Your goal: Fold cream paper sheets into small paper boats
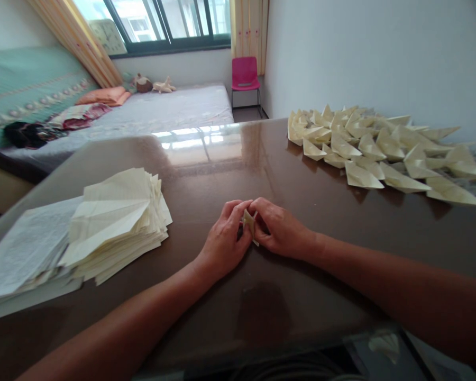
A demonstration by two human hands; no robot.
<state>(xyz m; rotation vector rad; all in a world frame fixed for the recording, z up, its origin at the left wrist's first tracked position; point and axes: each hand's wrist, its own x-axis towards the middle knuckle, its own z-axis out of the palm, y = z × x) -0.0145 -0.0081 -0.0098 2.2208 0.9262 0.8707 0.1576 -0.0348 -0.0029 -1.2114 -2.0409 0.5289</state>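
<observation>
A small folded piece of cream paper [249, 222] stands between my hands, just above the brown tabletop [206, 196]. My left hand [227, 235] pinches it from the left, thumb and fingers bent around its edge. From the other side my right hand [276, 226] grips the same paper, fingertips meeting those of the left at the top. Much of the paper is hidden behind my fingers, so its full shape cannot be made out.
Left on the table lies a stack of cream lined sheets [115, 217], overlapping a pile of printed sheets [27, 248]. Several folded paper boats [365, 145] crowd the far right by the wall. Beyond are a bed [190, 106] and a pink chair [245, 74].
</observation>
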